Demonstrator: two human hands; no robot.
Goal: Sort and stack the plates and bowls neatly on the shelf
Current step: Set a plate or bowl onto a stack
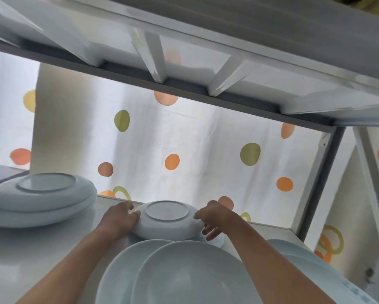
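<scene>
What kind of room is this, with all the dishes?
Probably a kitchen or pantry corner: white plates and upturned bowls sit on a white metal shelf, with a dotted curtain hanging behind it.

Glossy ceramic bowl (168,220); smooth white shelf (30,255).
</scene>
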